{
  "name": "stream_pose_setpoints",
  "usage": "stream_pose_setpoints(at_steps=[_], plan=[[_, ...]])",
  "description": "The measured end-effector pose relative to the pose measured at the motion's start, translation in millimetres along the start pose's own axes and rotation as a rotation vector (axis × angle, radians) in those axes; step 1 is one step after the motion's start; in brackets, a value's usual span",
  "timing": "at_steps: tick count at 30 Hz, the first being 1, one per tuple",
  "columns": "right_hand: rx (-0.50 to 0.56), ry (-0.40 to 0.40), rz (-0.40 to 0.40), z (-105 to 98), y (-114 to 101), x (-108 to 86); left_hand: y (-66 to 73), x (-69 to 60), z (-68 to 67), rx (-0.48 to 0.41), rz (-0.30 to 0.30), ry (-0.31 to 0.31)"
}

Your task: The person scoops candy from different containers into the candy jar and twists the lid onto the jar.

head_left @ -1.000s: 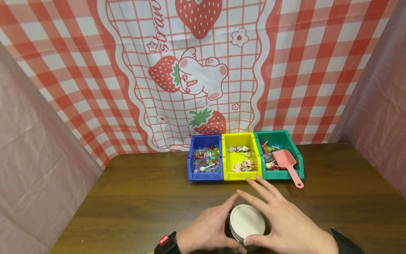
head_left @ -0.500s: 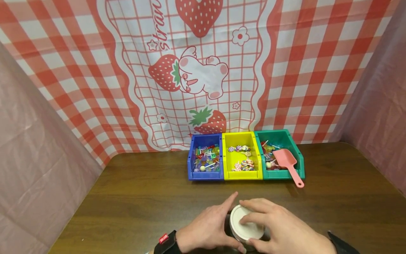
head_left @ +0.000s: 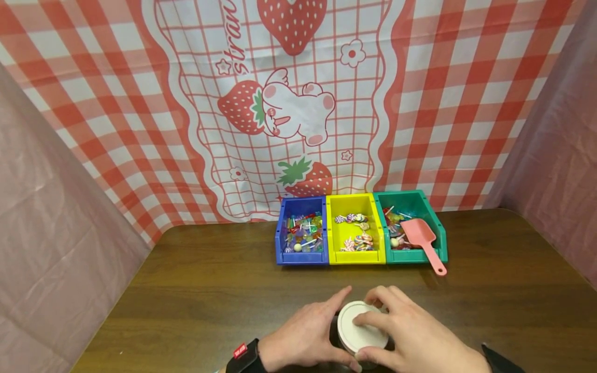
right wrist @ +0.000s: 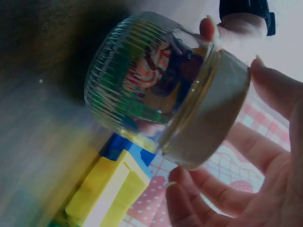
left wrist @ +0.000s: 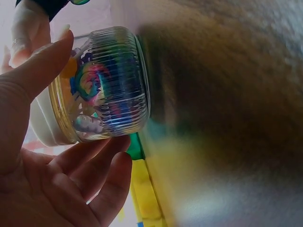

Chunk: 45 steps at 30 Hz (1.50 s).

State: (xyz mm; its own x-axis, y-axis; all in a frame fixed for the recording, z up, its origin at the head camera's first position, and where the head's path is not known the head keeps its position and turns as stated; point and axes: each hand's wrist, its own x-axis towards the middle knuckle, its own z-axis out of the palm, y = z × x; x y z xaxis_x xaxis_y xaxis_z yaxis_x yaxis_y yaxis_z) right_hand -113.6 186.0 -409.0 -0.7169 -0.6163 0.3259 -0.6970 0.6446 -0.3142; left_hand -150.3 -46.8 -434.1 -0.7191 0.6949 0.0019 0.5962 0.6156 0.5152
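A ribbed glass jar [left wrist: 118, 90] with colorful candies inside stands on the table, its cream lid [head_left: 360, 338] on top. My left hand [head_left: 303, 334] holds the jar's glass side, thumb on the near side and fingers around the far side, as the left wrist view shows. My right hand [head_left: 415, 334] grips the lid by its rim, with thumb and fingers on opposite sides and the index finger bent onto the lid's top. In the right wrist view the lid [right wrist: 208, 123] sits level on the jar's neck.
Behind the jar stand a blue bin [head_left: 303, 259], a yellow bin [head_left: 357, 258] and a green bin [head_left: 442, 243], all holding candies. A pink scoop [head_left: 422, 235] lies across the green bin, its handle over the front edge. A checkered cloth [head_left: 448, 103] hangs behind the wooden table [head_left: 200, 295].
My right hand's fingers have come down from stretched out beyond the lid to curl around its rim, index finger on top. My left hand has barely moved.
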Motion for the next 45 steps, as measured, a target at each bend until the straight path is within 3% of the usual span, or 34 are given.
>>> stream_pose_setpoints(at_steps=[4,6,9,14,18,24,34,37,41,45], plan=[[-0.045,-0.016,0.006,-1,0,-1.4,-0.4,0.5,-0.6,-0.003,-0.009,-0.01],[-0.04,0.004,-0.053,-1,2,-1.6,-0.9,0.4,-0.5,0.0,0.004,-0.006],[0.055,0.021,-0.189,0,6,-1.6,-2.2,0.0,0.5,0.002,0.036,0.01],[0.216,-0.053,-0.336,-1,14,-2.6,-4.3,-0.2,0.6,-0.027,0.062,-0.001],[0.185,-0.075,-0.336,-1,16,-2.0,-3.8,0.5,0.5,-0.019,0.042,-0.011],[0.084,-0.063,-0.227,-1,13,-1.2,-1.6,-0.2,1.4,0.029,0.034,-0.006],[0.009,-0.066,-0.166,-3,10,-3.3,-1.3,-1.4,1.9,0.045,0.046,-0.017],[0.018,-0.06,-0.2,-5,12,-3.4,-0.7,-2.0,1.4,0.053,0.058,-0.004],[0.081,-0.038,-0.353,-7,18,-2.9,-0.1,-2.3,1.3,0.058,0.055,-0.002],[0.116,-0.077,-0.417,-7,22,-3.6,0.1,-2.4,1.5,0.055,0.051,-0.008]])
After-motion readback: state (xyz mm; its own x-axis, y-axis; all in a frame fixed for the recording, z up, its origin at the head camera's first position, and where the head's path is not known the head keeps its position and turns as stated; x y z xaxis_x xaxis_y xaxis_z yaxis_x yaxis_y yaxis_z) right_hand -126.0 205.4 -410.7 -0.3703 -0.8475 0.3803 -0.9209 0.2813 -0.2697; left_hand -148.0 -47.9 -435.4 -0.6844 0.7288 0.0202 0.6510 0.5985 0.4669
